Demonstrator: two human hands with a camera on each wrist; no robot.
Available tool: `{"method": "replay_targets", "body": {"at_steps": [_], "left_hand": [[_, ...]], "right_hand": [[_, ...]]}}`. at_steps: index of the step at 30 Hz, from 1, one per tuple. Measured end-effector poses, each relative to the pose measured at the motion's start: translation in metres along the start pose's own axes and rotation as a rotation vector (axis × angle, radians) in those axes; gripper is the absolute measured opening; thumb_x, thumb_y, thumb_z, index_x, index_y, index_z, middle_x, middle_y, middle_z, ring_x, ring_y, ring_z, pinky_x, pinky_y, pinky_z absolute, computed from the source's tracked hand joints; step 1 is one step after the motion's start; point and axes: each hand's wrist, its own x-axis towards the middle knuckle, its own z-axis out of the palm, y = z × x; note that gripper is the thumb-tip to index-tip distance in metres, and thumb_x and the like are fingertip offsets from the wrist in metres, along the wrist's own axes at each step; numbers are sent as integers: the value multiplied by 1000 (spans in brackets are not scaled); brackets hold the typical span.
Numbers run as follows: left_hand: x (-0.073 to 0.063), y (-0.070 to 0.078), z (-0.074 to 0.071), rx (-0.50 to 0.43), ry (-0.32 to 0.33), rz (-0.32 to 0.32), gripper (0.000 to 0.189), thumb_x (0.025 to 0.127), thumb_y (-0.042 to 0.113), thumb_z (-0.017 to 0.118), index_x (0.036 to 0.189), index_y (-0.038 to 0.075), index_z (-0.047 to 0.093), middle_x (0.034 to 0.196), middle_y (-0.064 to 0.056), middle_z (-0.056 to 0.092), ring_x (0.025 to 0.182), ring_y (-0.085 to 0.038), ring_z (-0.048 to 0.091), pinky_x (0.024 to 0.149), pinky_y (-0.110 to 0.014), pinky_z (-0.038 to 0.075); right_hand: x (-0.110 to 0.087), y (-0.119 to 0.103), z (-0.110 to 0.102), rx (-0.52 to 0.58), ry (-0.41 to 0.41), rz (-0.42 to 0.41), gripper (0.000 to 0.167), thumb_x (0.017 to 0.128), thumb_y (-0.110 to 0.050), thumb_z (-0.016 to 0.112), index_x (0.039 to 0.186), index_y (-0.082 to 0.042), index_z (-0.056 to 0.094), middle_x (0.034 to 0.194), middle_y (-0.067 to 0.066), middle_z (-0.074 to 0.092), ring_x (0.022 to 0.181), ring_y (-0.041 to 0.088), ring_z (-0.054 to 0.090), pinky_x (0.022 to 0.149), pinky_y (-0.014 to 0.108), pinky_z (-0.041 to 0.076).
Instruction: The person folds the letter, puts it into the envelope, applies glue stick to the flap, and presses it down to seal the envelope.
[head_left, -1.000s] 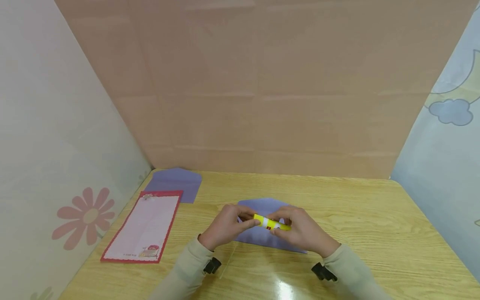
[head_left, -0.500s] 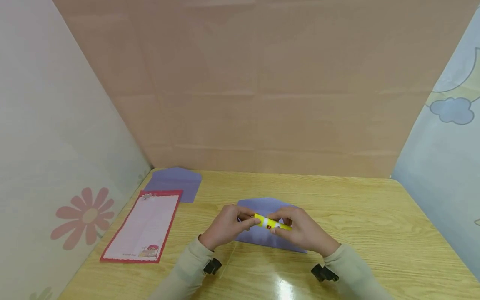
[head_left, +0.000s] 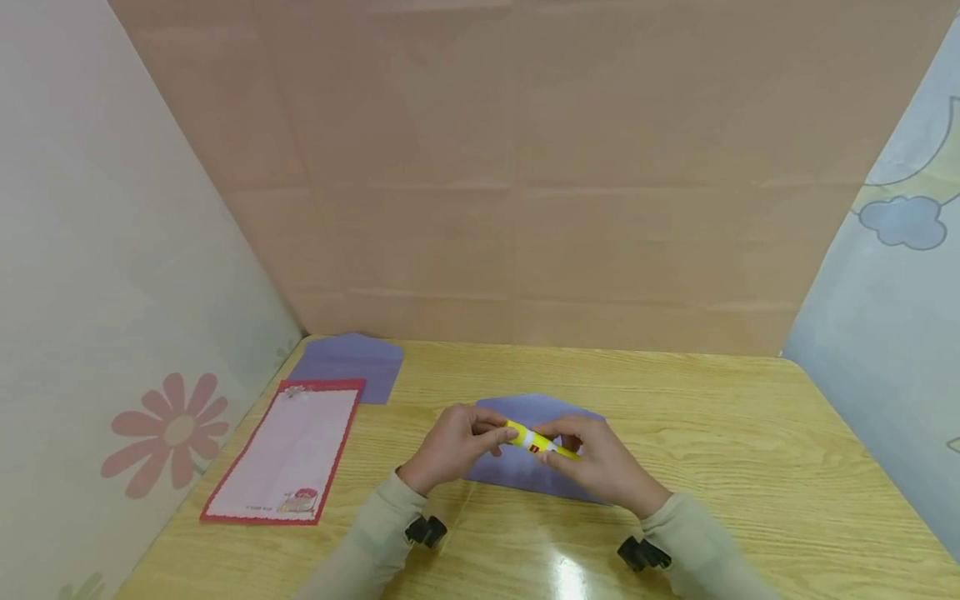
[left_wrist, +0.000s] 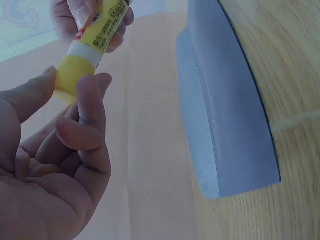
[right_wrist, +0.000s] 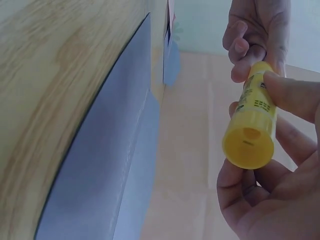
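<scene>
Between both hands, a yellow glue stick (head_left: 533,442) with a white band and a small red label is held above a purple envelope (head_left: 510,471). My left hand (head_left: 453,446) pinches its yellow cap end (left_wrist: 75,75) between thumb and fingertips. The right hand (head_left: 609,467) grips the body near the other end; in the right wrist view the hollow round base (right_wrist: 248,148) faces the camera. The envelope lies on the table under the hands with its pointed flap opened away from me, and the hands cover part of it.
A red-bordered sheet of letter paper (head_left: 288,454) lies at the left, overlapping a second purple envelope (head_left: 352,367) behind it. A pinkish-brown panel (head_left: 517,183) closes the back of the wooden table (head_left: 735,467). Patterned walls stand at both sides.
The glue stick has tilted slightly more, its left end rising a little. Both hands have shifted slightly left with it. The envelopes and letter paper stay in place.
</scene>
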Motion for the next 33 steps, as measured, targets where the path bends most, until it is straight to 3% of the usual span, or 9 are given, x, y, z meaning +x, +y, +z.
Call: {"method": "replay_targets", "body": {"at_steps": [8, 17, 21, 24, 29, 33], "left_hand": [[2, 1, -2, -16, -32, 21, 27, 97, 26, 67, 111, 4, 75, 96, -6, 77, 80, -35, 71, 70, -46, 57], [3, -1, -5, 5, -58, 34, 30, 97, 28, 68, 114, 4, 74, 96, -11, 76, 83, -34, 69, 67, -31, 56], [7, -4, -4, 42, -62, 32, 41, 96, 33, 68, 126, 4, 68, 105, -12, 74, 87, -28, 68, 72, -29, 54], [11, -11, -2, 154, -61, 18, 58, 92, 37, 72, 136, 2, 59, 120, -14, 69, 98, -27, 65, 81, -35, 54], [17, -28, 4, 471, -65, -42, 89, 76, 41, 87, 145, 2, 48, 142, -17, 53, 124, -36, 50, 101, -49, 46], [20, -35, 7, 609, -65, -87, 109, 63, 42, 95, 151, 6, 41, 152, -19, 42, 127, -39, 42, 100, -53, 45]], "right_hand": [[1, -3, 0, -22, -1, 11, 28, 90, -22, 76, 117, -18, 74, 85, -12, 61, 69, 8, 47, 60, 25, 41], [2, 0, 1, -14, -22, 3, 27, 90, -22, 76, 117, -21, 73, 90, -14, 64, 71, 9, 48, 64, 26, 42], [1, 6, 2, 10, -12, 52, 23, 90, -18, 75, 113, -21, 71, 93, -11, 67, 72, 11, 52, 64, 27, 47], [-1, 14, -1, 1, 39, 138, 23, 89, -15, 76, 110, -19, 67, 94, -7, 67, 74, 12, 55, 64, 27, 49], [-3, 31, -16, -33, 150, 286, 32, 88, -14, 77, 115, -11, 60, 101, 2, 66, 83, 17, 61, 66, 28, 53], [-4, 42, -30, -99, 207, 332, 38, 89, -16, 75, 121, -5, 58, 108, 9, 66, 88, 21, 65, 64, 30, 54]]}}
